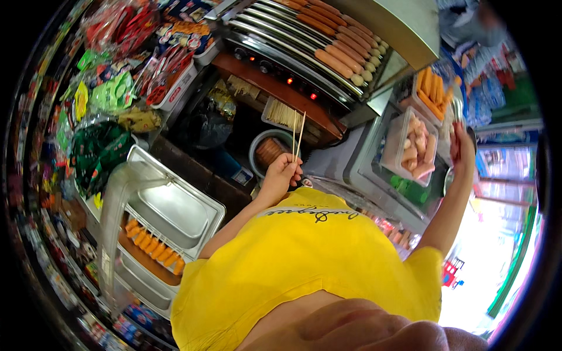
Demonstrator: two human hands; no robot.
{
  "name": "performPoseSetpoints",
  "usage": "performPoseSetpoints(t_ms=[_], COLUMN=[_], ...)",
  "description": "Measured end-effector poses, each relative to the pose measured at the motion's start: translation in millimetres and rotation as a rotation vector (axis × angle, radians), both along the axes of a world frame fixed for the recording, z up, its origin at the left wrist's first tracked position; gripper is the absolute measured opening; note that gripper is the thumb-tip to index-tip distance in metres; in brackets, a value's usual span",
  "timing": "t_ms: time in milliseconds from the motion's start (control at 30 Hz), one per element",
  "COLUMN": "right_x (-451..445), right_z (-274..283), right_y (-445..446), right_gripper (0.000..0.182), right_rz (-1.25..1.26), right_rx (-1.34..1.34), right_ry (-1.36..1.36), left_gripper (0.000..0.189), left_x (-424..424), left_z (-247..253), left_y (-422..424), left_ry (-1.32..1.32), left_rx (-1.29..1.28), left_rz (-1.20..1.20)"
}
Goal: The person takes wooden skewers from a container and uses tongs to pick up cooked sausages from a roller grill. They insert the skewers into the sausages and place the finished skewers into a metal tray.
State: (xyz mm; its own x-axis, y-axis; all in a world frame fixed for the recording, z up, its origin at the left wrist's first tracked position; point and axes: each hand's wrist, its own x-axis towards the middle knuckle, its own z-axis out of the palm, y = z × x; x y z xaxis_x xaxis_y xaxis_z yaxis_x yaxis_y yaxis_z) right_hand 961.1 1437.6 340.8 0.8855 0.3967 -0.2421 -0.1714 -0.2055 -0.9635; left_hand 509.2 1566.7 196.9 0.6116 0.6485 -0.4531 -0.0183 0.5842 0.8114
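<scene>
My left hand [281, 173] is closed round two thin wooden skewers [299, 136] that point up from its fingers. Below the roller grill [281, 41], a tub of similar skewers [281, 115] sits on a shelf, above a round container [255, 145] with brown sausages in it. My right hand [459, 142] is stretched out to the right, holding metal tongs [457, 107], blurred, with an orange piece at their tips. Beside them are a plastic box of orange sticks [432, 94] and a plastic box of pale pink sausages [419, 149]. Sausages [340, 52] and small pale balls [369, 68] lie on the grill.
At the lower left, a steel food warmer [175, 202] with a raised clear cover [116, 210] holds skewered orange pieces [153, 248] in brown liquid. Packaged snacks [109, 92] crowd the upper left. A glass-topped freezer [364, 153] stands at right. Another person [472, 30] is at the upper right.
</scene>
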Motion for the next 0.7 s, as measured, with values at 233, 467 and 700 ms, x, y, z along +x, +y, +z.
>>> performPoseSetpoints(t_ms=[233,467,700], right_x=[-159.0,-210.8,-198.0], right_z=[17.7,-21.2,-47.8], right_y=[-66.3,136.5,265.5], right_gripper=[0.047,0.041,0.033], right_rz=[0.525,0.874,0.868], right_rx=[-0.037,-0.318,-0.562], right_ry=[0.022,-1.113,-1.719], left_gripper=[0.012,0.013,0.012], left_x=[-5.8,-10.9,-34.5], left_z=[-6.4,-1.6,-3.5], left_y=[3.5,1.9,-8.3], left_ry=[0.031,0.058,0.052], left_rx=[0.010,0.060,0.007], left_rz=[0.053,0.028,0.168])
